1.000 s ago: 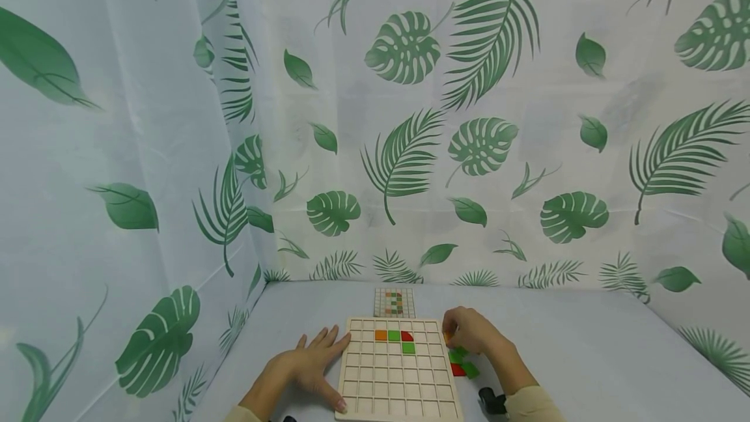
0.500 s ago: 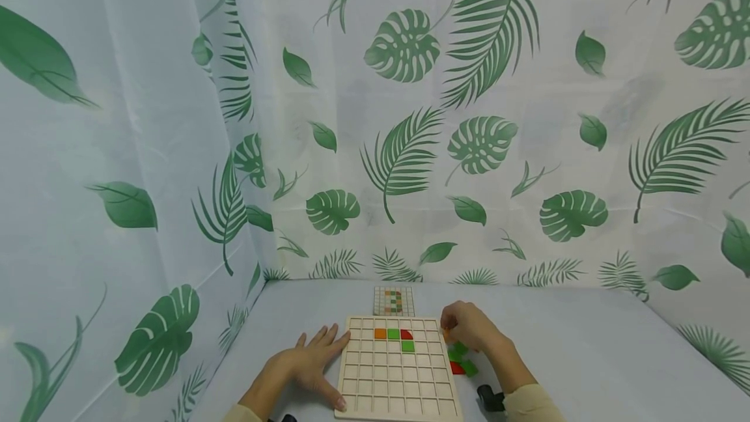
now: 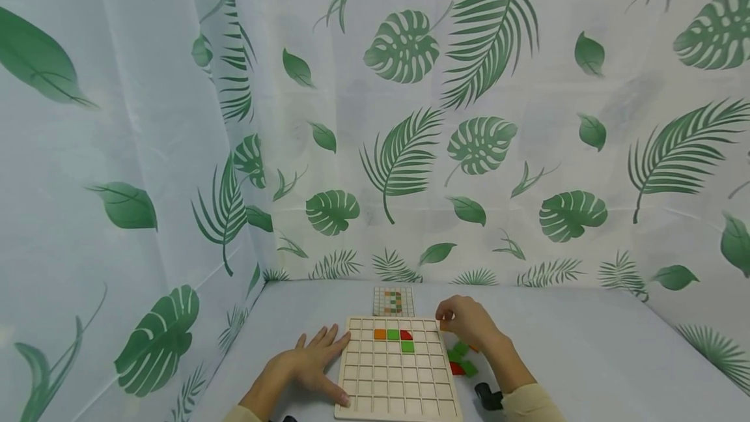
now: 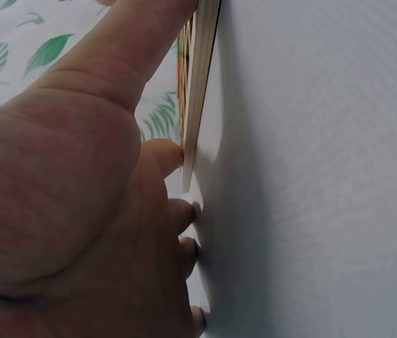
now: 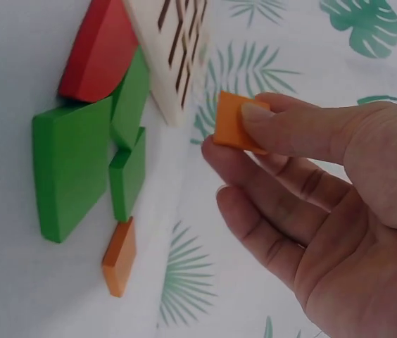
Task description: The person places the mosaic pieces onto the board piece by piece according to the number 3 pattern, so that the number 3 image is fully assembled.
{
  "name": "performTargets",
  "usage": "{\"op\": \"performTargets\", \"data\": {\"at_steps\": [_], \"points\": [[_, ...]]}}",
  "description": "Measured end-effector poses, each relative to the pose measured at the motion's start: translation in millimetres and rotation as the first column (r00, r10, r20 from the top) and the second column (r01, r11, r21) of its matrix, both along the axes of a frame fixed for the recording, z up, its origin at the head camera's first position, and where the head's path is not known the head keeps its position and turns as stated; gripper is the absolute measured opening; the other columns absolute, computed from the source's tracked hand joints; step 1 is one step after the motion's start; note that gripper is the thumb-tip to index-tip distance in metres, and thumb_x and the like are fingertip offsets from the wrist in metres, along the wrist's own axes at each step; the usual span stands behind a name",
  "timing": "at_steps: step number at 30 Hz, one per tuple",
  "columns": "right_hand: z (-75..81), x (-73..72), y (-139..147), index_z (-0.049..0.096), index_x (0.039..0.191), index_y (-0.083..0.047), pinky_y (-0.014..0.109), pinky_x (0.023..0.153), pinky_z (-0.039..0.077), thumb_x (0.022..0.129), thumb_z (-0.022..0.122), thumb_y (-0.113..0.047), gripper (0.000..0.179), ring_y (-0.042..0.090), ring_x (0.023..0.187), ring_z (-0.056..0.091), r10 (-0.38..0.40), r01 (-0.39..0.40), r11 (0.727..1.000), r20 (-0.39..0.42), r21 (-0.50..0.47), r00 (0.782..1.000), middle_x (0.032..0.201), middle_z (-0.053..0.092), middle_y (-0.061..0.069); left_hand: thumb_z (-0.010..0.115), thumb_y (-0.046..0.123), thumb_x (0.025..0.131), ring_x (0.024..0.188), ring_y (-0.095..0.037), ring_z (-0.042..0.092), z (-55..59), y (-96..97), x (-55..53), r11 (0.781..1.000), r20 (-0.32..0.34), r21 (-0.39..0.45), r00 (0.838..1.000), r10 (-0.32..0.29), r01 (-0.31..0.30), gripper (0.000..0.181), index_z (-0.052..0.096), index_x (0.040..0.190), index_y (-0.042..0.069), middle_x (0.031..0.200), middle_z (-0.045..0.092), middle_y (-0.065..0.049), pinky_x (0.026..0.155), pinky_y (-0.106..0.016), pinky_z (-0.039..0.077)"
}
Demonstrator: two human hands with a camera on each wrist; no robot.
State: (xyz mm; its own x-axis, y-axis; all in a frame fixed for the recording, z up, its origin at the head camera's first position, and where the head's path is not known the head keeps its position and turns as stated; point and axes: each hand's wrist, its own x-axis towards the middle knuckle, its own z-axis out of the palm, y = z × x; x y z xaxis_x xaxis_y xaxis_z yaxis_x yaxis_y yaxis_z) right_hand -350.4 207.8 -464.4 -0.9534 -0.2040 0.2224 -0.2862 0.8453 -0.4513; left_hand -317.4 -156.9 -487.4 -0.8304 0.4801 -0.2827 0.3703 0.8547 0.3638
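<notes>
A wooden grid board (image 3: 381, 386) lies flat before me, with an orange, a green and a red tile in one row and another green tile (image 3: 407, 347) below the red one. My left hand (image 3: 306, 366) is spread along the board's left edge, its fingers straight and its thumb near the front corner. At the board's far right corner, my right hand (image 3: 471, 325) pinches an orange square tile (image 5: 230, 121) between thumb and fingers, raised off the table.
Right of the board lie a red tile (image 5: 100, 53), several green tiles (image 5: 72, 169) and an orange tile (image 5: 119, 258). Behind the board is a small pattern card (image 3: 381, 305). Near my right wrist is a black object (image 3: 487, 397). Leaf-print cloth (image 3: 410, 168) hangs behind.
My right hand has moved slightly up and left with the orange tile, away from the loose tiles, uncovering more of them. The left hand stays at the board's edge, its thumb shifted slightly.
</notes>
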Motion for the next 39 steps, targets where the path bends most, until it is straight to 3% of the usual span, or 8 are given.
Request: {"op": "performTargets", "data": {"at_steps": [8,22,30,39], "points": [[3.7,-0.2,-5.6,0.081,0.096,-0.012,0.031,0.069,0.056,0.090,0.078,-0.003,0.011,0.011,0.079,0.063,0.075,-0.074,0.990,0.001,-0.120,0.997,0.089,0.071,-0.004,0.080,0.077,0.071,0.163,-0.039,0.008,-0.9,0.5,0.4,1.000,-0.001,-0.008,1.000,0.004,-0.004,0.123,0.023,0.167,0.027,0.176,0.012,-0.014,0.123,-0.075,0.004],[6.8,2.7,-19.2,0.081,0.101,-0.007,0.031,0.070,0.058,0.090,0.075,0.004,0.017,0.012,0.079,0.064,0.142,-0.136,0.980,0.030,-0.146,0.989,0.089,0.071,-0.002,0.083,0.074,0.070,0.162,-0.041,0.010,0.6,-0.2,-1.4,1.000,-0.020,-0.019,1.000,-0.018,0.018,0.124,0.022,0.167,0.025,0.175,0.013,-0.016,0.122,-0.076,0.007],[9.4,3.7,-22.4,0.080,0.105,-0.004,0.033,0.071,0.058,0.091,0.072,0.003,0.018,0.016,0.084,0.066,0.286,-0.270,0.946,0.076,-0.180,0.955,0.094,0.072,0.002,0.088,0.066,0.070,0.161,-0.043,0.010,-0.2,-3.5,-2.2,0.998,-0.042,-0.021,0.998,-0.056,0.055,0.125,0.021,0.168,0.025,0.175,0.013,-0.018,0.121,-0.077,0.009],[6.2,3.2,-26.1,0.081,0.104,-0.005,0.028,0.070,0.057,0.092,0.074,0.001,0.015,0.016,0.086,0.065,0.342,-0.323,0.931,0.096,-0.173,0.935,0.095,0.073,0.000,0.090,0.063,0.069,0.161,-0.043,0.011,-2.3,-5.3,-4.5,0.998,-0.045,-0.014,0.997,-0.058,0.058,0.126,0.022,0.167,0.026,0.175,0.014,-0.017,0.122,-0.077,0.009]]}}
